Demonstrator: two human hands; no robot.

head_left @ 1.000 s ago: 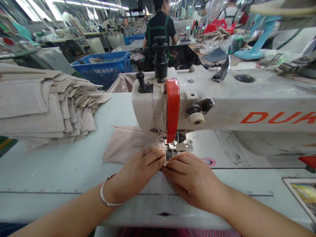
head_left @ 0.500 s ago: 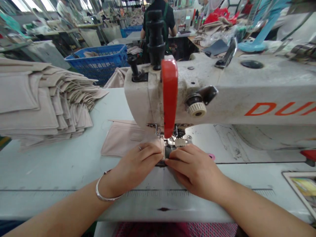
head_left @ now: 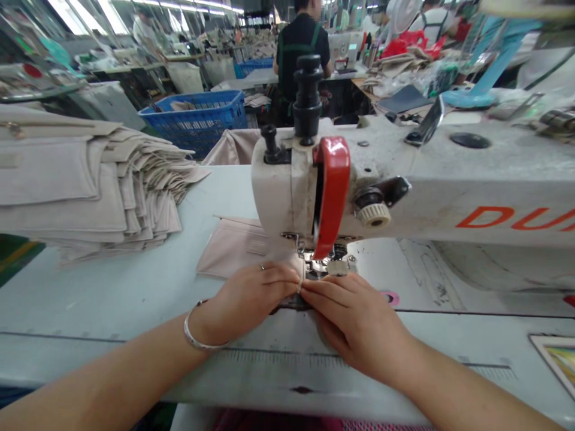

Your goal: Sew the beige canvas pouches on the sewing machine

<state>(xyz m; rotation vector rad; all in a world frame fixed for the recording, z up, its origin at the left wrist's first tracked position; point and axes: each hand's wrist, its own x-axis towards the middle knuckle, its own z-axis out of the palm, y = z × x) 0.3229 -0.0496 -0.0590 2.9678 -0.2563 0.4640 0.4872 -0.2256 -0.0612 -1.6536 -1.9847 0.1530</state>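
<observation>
A beige fabric piece (head_left: 233,248) lies on the pale table under the head of a white sewing machine (head_left: 404,191) with a red guard (head_left: 331,191). My left hand (head_left: 249,299), with a silver bangle on its wrist, rests on the fabric's near right corner, fingers pressed together on it. My right hand (head_left: 354,323) meets it fingertip to fingertip just in front of the presser foot (head_left: 330,266), pinching the same edge. The needle area is partly hidden by the guard.
A tall stack of beige fabric pieces (head_left: 81,185) sits at the left of the table (head_left: 112,299). A blue plastic basket (head_left: 197,120) stands behind it. A person in a black shirt (head_left: 303,45) works at a far bench. A printed sheet (head_left: 559,359) lies at the right edge.
The view shifted slightly; both hands stay together at the presser foot, holding the fabric edge, barely moving.
</observation>
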